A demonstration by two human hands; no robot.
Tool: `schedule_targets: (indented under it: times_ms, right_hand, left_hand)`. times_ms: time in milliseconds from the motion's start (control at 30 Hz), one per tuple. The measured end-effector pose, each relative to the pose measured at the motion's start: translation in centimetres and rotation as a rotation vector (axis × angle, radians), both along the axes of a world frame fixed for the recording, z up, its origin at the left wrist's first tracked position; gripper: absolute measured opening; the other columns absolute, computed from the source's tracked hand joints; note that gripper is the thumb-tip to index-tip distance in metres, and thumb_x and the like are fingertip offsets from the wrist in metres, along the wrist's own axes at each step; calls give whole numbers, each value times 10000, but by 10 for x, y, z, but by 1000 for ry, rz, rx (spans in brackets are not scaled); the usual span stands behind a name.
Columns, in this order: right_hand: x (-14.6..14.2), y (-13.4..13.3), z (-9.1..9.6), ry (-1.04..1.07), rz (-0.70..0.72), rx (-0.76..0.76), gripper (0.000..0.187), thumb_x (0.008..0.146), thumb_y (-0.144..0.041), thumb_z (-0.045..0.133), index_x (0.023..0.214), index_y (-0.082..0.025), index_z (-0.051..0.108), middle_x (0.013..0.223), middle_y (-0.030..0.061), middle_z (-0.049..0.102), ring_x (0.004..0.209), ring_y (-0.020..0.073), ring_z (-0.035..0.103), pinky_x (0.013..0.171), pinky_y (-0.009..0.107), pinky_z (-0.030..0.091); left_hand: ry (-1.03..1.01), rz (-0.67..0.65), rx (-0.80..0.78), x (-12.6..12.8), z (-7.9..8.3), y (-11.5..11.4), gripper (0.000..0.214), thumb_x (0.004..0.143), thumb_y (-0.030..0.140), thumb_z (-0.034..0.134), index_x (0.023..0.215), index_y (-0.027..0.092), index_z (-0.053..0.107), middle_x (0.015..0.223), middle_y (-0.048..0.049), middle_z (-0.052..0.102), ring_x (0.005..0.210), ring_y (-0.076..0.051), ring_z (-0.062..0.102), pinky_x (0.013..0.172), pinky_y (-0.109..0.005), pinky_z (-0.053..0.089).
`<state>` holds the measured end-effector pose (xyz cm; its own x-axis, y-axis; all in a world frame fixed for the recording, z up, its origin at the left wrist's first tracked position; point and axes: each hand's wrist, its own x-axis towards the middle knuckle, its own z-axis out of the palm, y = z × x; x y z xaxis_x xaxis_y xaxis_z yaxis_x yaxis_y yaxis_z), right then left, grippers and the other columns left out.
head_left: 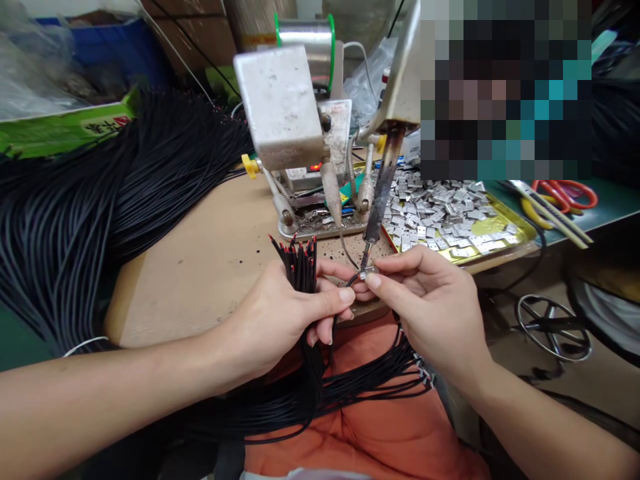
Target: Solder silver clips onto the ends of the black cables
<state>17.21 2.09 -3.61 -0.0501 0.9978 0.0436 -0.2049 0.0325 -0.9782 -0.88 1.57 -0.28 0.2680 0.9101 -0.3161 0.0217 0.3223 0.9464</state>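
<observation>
My left hand (pixel 300 300) is closed around a bundle of black cables (pixel 300 263), their stripped ends showing red tips upward. Between its thumb and forefinger runs a single black cable (pixel 353 278), which reaches toward a small silver metal connector (pixel 369 272). My right hand (pixel 430 293) pinches that connector between thumb and forefinger. A fixed soldering iron (pixel 384 187) points down from above, its tip at the connector; whether it touches cannot be made out. A thin solder wire (pixel 346 248) comes from the feeder nozzle (pixel 331 193) beside it.
A yellow tray (pixel 520 233) of loose metal connectors (pixel 445 207) stands right. Behind are a solder spool (pixel 306 50) and the machine's metal housing (pixel 280 100). Many black cables (pixel 75 200) lie left; finished-looking cables (pixel 360 380) cross my lap. Red-handled scissors (pixel 565 193) lie far right.
</observation>
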Motion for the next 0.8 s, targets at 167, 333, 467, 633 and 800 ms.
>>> schedule_targets:
  times_ms: [167,333,467,633,800]
  right_hand:
    - [-1,1,0,-1,-9,6,159,800,-143,811,851,-206,674,780,16,778,709,168,783,693,235,652]
    - [0,-1,1,-21,-13,16,146,817,-146,795,860,-215,674,766,9,778,717,174,784,695,253,656]
    - [-1,-3,3,-72,-28,25,147,807,-141,800,848,-227,688,786,5,770,731,168,774,716,271,659]
    - [-3,-3,5,-131,-49,52,140,787,-170,815,818,-225,691,760,13,759,706,181,760,692,306,666]
    - [-1,-3,4,-112,-38,50,138,797,-164,807,830,-216,683,768,11,754,711,162,756,695,270,652]
  left_hand:
    - [-9,-5,-13,0,-1,0,230,844,266,756,1030,139,710,488,42,617,426,-76,515,430,-181,367]
    - [-1,-1,-3,-1,-1,0,270,844,306,768,1065,161,710,481,49,604,463,-94,528,470,-204,396]
    - [-3,2,-18,-2,0,-1,287,821,317,792,1048,161,713,465,49,594,471,-107,549,455,-200,394]
    - [-7,3,-22,-2,-1,-1,269,824,305,791,1043,162,730,519,38,629,453,-85,548,442,-182,397]
    - [-23,15,-35,-2,-1,-1,305,797,296,814,1048,148,722,654,-2,703,432,-60,538,408,-157,399]
